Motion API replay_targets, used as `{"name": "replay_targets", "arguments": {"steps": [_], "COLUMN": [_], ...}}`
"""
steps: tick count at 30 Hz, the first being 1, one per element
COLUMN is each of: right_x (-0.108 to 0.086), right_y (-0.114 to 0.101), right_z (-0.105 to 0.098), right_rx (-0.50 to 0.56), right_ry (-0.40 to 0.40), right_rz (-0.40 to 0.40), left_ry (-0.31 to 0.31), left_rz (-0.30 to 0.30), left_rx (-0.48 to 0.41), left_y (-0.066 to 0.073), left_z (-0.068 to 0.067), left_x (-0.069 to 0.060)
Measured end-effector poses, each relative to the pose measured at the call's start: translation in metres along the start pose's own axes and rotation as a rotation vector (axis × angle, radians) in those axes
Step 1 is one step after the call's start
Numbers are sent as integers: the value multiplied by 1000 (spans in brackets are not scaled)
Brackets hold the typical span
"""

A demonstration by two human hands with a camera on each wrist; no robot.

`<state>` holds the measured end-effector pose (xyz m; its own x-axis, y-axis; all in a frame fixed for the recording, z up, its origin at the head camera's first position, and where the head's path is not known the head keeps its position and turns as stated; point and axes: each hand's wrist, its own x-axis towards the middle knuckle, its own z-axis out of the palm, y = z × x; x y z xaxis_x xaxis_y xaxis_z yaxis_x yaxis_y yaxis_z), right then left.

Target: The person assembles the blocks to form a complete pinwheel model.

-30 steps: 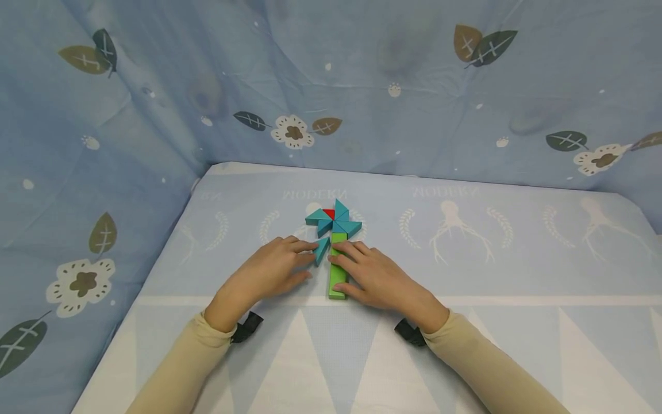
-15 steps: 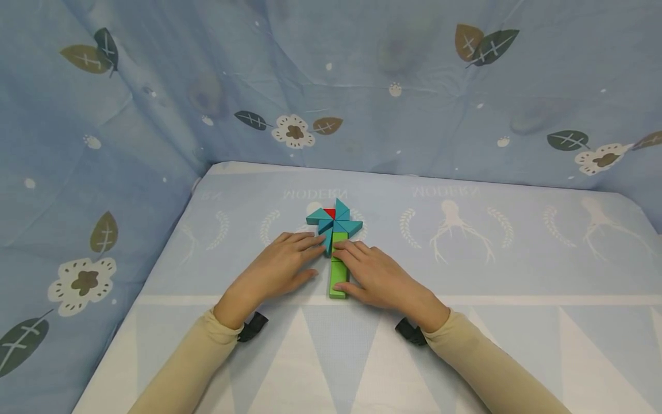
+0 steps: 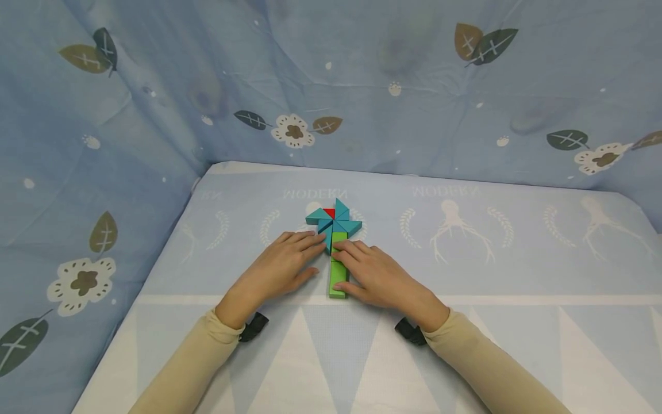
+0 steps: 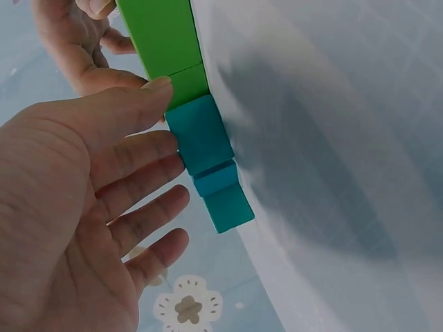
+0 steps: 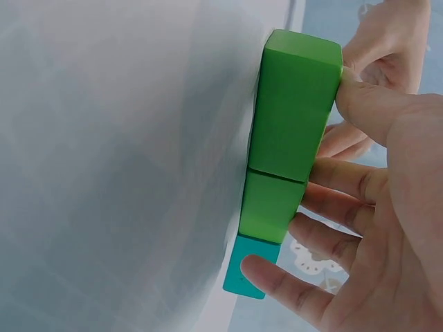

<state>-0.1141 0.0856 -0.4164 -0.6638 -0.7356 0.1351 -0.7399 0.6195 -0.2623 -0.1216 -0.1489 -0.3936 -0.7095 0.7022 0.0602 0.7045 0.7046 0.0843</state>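
Note:
Several teal triangular blocks (image 3: 341, 214) lie in a pinwheel shape on the table, with a red triangular block (image 3: 329, 213) among them. Two green blocks, a nearer long one (image 3: 338, 280) and a farther one (image 3: 339, 237), form a stem below it. My left hand (image 3: 281, 264) touches a teal triangular block (image 3: 328, 242) with its fingertips, pushed up against the stem's left side. From the right, my right hand (image 3: 374, 276) rests its fairly straight fingers on the green blocks. In the right wrist view, one finger reaches over a teal block (image 5: 239, 280) at the stem's far end.
The table is covered by a patterned blue and white cloth (image 3: 455, 253). A blue curtain (image 3: 362, 103) with leaves and flowers hangs behind and at the left. Black straps with cameras show at both wrists.
My left hand has moved right and slightly away from me, sliding the teal triangular block against the green stem. The right hand has shifted its fingers only a little on the green blocks.

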Motion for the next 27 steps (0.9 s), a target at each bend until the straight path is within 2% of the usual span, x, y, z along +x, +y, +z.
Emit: {"name": "replay_targets", "arguments": {"steps": [16,27], "right_x": [0,-1], "right_y": [0,0], "right_z": [0,0], "right_rx": [-11,-10], "right_ry": [17,15], "right_rz": [-15,-11], "left_ry": [32,28], "left_rz": [4,-12], "left_rx": [36,41], "left_y": [-2,-1], "left_z": [6,8], "left_x": [1,1]}}
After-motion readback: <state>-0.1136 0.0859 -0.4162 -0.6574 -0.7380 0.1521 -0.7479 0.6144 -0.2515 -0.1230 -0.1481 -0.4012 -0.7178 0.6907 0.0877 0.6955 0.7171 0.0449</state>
